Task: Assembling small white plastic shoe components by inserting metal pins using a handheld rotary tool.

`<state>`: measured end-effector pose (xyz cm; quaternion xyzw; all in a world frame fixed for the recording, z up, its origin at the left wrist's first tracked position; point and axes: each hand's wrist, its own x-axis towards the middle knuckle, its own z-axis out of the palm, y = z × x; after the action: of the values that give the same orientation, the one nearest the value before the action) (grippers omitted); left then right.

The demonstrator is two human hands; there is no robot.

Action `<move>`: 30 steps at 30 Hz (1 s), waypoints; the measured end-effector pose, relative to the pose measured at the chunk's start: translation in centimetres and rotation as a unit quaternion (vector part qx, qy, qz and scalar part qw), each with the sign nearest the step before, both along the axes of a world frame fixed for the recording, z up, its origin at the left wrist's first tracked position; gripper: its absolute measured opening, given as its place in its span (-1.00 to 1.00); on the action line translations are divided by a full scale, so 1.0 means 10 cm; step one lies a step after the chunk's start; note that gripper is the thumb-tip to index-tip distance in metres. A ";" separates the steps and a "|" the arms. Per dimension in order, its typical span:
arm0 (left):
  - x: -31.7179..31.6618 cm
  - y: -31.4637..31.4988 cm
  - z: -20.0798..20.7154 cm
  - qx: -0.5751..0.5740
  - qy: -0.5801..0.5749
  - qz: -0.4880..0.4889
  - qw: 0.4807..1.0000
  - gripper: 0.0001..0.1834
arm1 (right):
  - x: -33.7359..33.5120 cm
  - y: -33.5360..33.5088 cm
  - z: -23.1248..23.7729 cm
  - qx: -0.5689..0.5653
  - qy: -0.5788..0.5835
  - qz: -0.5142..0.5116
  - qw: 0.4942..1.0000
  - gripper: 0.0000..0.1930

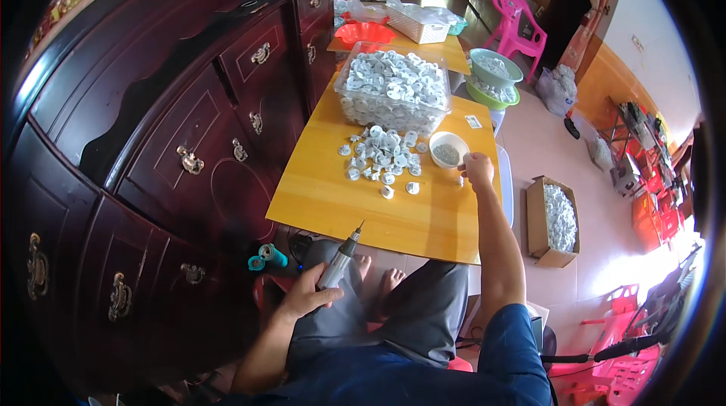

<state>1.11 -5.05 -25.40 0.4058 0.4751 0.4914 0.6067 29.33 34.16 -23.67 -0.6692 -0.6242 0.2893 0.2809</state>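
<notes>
Gripping a silver-grey cylindrical screwdriver (337,264) over my lap (423,296) in my left hand (308,292), I am bunching my right hand (478,169), on what I cannot tell, beside the round white bowl (451,138) on the yellow worktop (340,198), risking spilling its small grey pieces (446,154) by knocking it.

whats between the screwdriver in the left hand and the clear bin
In the head view, a pile of white parts on the yellow tabletop, with two loose parts nearer the screwdriver.

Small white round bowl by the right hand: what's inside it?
Inside the small white round bowl lies a heap of tiny grey pieces, too small to identify. The heap covers the middle of the bowl's floor, so anything beneath cannot be seen.
</notes>
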 end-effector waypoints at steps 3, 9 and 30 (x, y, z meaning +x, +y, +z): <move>0.01 0.01 -0.01 0.001 0.002 0.002 1.000 -0.63 | 0.06 -0.02 -0.09 0.061 0.036 -0.062 0.996 -0.71; 0.07 0.01 0.03 -0.007 -0.008 0.012 1.000 -0.68 | 0.34 -0.51 -0.33 0.229 -0.027 -0.079 0.970 -0.61; 0.07 0.03 -0.17 -0.026 0.040 0.069 0.996 -0.53 | 1.87 -0.62 -1.79 -0.030 -0.204 -0.031 0.978 -0.47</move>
<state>1.79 -4.77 -27.07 0.3753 0.5385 0.5029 0.5624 48.00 27.97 -41.54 -0.7413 -0.6384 0.1565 0.1361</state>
